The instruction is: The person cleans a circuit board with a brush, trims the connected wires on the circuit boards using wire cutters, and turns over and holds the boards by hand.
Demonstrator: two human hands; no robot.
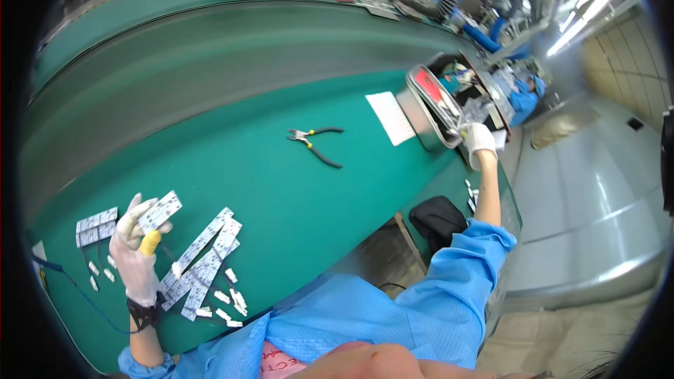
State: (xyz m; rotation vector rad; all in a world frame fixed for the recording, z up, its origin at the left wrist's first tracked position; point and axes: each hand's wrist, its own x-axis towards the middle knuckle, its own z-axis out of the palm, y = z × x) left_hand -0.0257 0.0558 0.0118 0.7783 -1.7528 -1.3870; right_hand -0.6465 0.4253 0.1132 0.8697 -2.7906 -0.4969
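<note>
My left hand (137, 242), in a white glove with a yellow finger cot, holds a small white circuit strip (160, 210) above the green bench. Several longer white strips (203, 260) lie in a loose pile just to its right, with small snapped-off white pieces (228, 302) scattered near the front edge. My right hand (479, 139), also in a white glove, is stretched far to the right and grips a clear plastic bag (477, 109) at the rim of a grey metal bin (425, 116).
Black-handled cutting pliers (316, 144) lie in the middle of the green mat. A white paper sheet (391, 118) sits beside the bin. A grey conveyor belt (210, 63) runs behind. More strips (96, 227) lie at far left. People in blue work at far right.
</note>
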